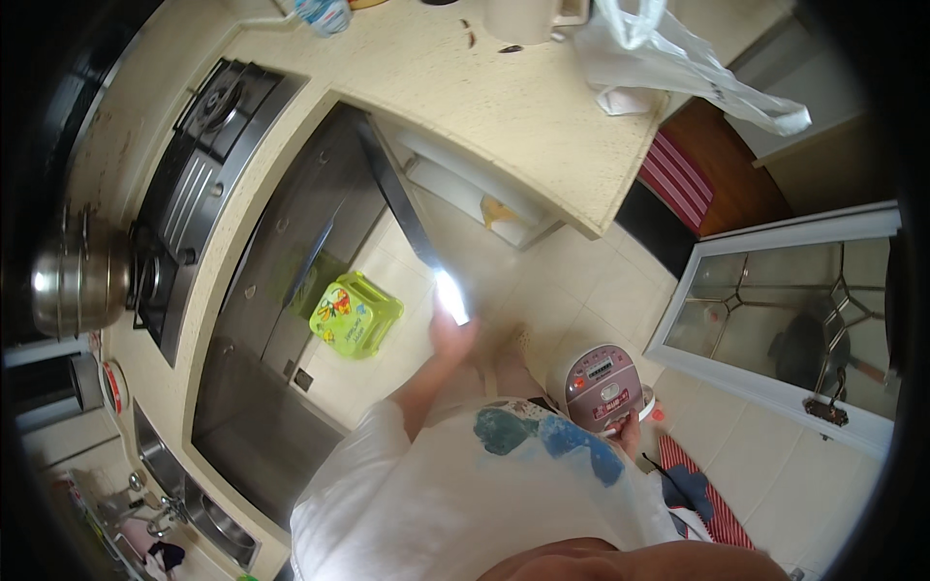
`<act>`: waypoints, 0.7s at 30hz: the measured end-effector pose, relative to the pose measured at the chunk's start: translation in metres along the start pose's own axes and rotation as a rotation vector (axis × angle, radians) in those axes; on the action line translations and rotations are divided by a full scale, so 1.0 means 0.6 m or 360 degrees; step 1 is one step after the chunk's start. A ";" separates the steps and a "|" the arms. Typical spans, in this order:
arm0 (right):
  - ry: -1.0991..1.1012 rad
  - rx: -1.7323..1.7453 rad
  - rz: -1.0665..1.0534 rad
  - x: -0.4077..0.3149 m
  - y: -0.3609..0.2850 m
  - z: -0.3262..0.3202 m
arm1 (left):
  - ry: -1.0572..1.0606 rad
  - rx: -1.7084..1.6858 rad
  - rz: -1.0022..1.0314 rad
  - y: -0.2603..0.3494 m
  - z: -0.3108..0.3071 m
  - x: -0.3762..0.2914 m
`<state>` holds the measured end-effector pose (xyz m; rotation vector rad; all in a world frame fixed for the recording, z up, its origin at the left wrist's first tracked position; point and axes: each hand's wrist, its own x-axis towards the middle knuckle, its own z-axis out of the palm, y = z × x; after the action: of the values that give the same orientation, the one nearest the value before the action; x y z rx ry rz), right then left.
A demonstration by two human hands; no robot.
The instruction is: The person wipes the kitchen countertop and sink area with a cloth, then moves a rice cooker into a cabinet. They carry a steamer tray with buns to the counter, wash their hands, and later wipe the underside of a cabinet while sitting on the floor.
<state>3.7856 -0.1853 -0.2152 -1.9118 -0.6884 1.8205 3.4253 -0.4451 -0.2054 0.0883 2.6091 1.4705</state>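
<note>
My left hand (454,339) is at the outer end of a dark cabinet door (396,192), which stands swung out from under the counter. Its fingers appear closed around the door's edge, blurred and partly lost in bright glare. Behind the door, a white cabinet interior (454,185) shows, with a yellowish item (501,212) on a shelf. Low at my right side, my right hand (628,430) grips the white handle (646,404) of a pink and white rice cooker (599,385). The cooker hangs beside my legs, its panel and stickers facing up.
A green plastic step stool (356,316) stands on the tiled floor left of my left hand. Above is the stone countertop (436,80) with a plastic bag (654,58). A gas stove (196,160), steamer pot (83,276) and sink (218,519) line the left. At right stands a glazed white door (785,312).
</note>
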 end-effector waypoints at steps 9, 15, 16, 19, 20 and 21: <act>-0.0267 -0.0778 -0.0031 -0.022 -0.004 0.137 | 0.0588 -0.0531 -0.0238 -0.227 -0.238 -0.027; -0.0638 -0.1517 -0.0294 -0.113 0.013 0.266 | 0.0657 -0.0628 -0.0287 -0.277 -0.342 0.006; -0.0733 -0.1579 -0.0324 -0.135 0.018 0.290 | 0.0675 -0.0638 -0.0224 -0.274 -0.344 0.009; -0.1083 -0.1872 -0.0514 -0.156 0.028 0.338 | 0.0727 -0.0627 -0.0179 -0.273 -0.344 0.006; -0.1118 -0.1982 -0.0566 -0.167 0.031 0.356 | 0.0797 -0.0574 -0.0170 -0.259 -0.341 0.004; -0.1152 -0.2091 -0.0621 -0.185 0.032 0.377 | 0.0866 -0.0521 -0.0159 -0.244 -0.335 0.002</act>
<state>3.5586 -0.2774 -0.1530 -1.3099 -2.7752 1.8766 3.3957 -0.6911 -0.2280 -0.5414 2.6375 2.0950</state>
